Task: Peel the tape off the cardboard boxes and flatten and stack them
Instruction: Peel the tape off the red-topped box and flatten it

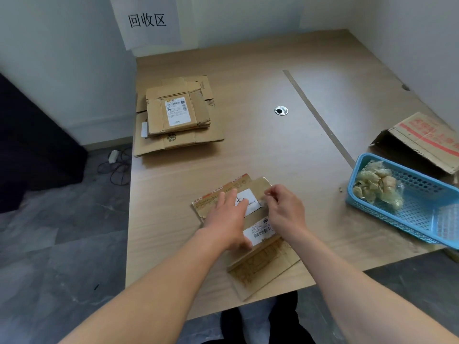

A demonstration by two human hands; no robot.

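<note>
A flattened cardboard box (260,264) with white labels lies on the wooden table (273,150) near its front edge. My left hand (228,217) presses flat on the box, fingers spread over a white label. My right hand (285,209) hovers over the box's far right part with thumb and fingers pinched together, apparently on clear tape that is too faint to make out. A stack of flattened boxes (177,117) sits at the table's far left.
A blue plastic basket (412,219) holding crumpled tape (377,187) stands at the right. Behind it lies an opened cardboard box (427,137) with red print. A cable hole (281,110) is mid-table. Cables (116,165) lie on the floor at left.
</note>
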